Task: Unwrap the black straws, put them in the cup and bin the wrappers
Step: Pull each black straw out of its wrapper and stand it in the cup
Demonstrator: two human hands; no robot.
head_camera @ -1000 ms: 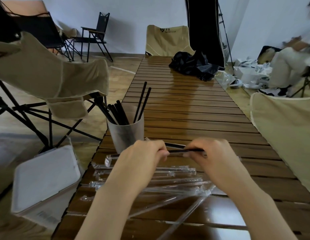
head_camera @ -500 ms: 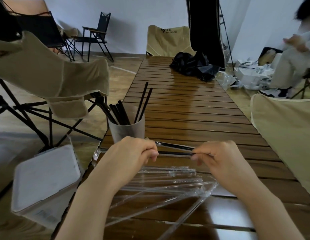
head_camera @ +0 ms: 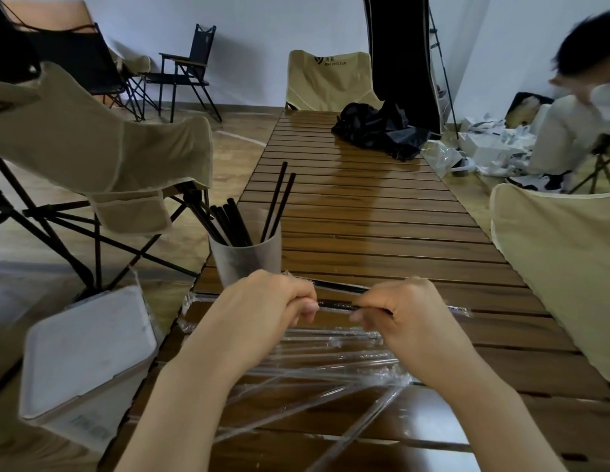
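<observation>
Soft daylight; glare; warped, blurred edges

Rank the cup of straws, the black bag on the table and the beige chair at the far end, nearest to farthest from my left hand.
From the left hand, head view:
1. Cup, just beyond the hand, near the table's left edge.
2. Black bag, far down the table, to the right.
3. Beige chair, past the table's far end.

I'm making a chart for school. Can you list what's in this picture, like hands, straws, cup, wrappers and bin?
left hand: pinches the wrapped straw
right hand: pinches the same straw
cup: upright on the table, black straws inside
wrappers: clear, piled under the hands
bin: white, on the floor left of the table
</observation>
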